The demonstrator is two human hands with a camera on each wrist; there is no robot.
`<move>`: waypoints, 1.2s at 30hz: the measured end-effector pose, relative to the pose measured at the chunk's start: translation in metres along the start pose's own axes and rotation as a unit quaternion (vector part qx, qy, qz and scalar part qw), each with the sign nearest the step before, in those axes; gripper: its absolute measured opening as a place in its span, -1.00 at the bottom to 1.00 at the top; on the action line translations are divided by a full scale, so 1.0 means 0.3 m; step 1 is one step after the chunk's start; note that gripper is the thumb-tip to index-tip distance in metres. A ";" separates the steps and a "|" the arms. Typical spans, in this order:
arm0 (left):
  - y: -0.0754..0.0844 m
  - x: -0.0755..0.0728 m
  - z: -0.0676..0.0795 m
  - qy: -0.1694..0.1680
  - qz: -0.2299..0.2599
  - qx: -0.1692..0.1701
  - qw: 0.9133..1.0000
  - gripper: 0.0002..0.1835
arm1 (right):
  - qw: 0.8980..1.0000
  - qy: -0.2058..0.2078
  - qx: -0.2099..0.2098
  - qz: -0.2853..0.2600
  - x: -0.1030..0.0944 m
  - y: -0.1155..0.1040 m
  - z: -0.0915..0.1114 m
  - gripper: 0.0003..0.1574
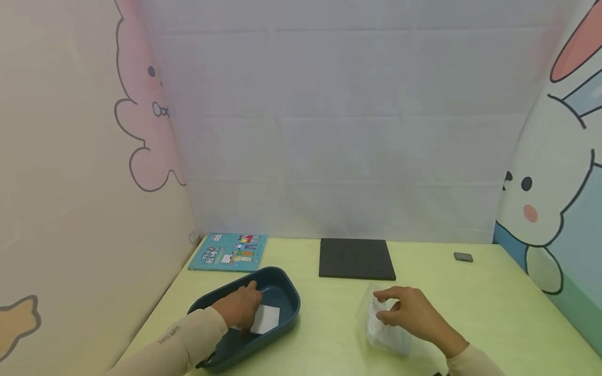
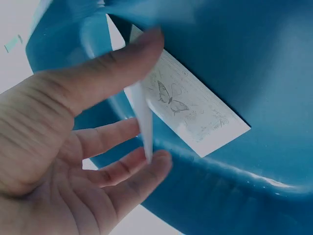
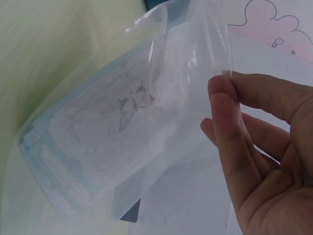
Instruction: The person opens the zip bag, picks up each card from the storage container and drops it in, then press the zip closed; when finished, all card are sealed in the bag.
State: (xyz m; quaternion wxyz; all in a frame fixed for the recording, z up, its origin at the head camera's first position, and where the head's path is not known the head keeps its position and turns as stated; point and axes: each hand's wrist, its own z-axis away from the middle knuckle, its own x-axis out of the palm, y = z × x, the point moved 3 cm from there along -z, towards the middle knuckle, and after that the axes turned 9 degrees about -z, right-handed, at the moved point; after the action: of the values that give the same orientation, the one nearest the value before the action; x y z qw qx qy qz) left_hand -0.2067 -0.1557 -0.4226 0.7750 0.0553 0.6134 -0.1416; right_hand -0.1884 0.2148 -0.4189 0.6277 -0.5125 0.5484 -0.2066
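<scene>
My left hand (image 1: 241, 307) reaches into a dark blue plastic basin (image 1: 292, 305). In the left wrist view its thumb and fingers pinch a thin white packet (image 2: 142, 110), seen almost edge-on. Another white packet (image 2: 188, 112), printed with a butterfly, lies on the basin floor right behind it. Over the table to the right, my right hand (image 1: 414, 314) pinches the edge of a clear plastic bag (image 1: 386, 337) between thumb and forefinger. Inside the bag is a stack of white packets (image 3: 112, 117) with pale blue edges and the same butterfly print.
A blue illustrated book (image 1: 229, 253) lies at the back left of the pale yellow table, behind the basin. A flat black board (image 1: 356, 258) lies at the back middle. One small grey object (image 1: 463, 257) is at the back right. Walls enclose the table's back and sides.
</scene>
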 end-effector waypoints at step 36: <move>0.252 -0.249 0.009 0.147 0.040 0.052 0.987 -0.09 | 1.000 0.002 0.024 0.009 0.001 -0.017 -0.017 -0.43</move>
State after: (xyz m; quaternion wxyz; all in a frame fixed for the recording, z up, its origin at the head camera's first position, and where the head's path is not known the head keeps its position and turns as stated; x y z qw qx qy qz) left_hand -0.1978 -0.0731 -0.3564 0.6775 0.1404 0.7099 -0.1320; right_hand -0.1914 0.2104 -0.4140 0.6402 -0.4924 0.5489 -0.2152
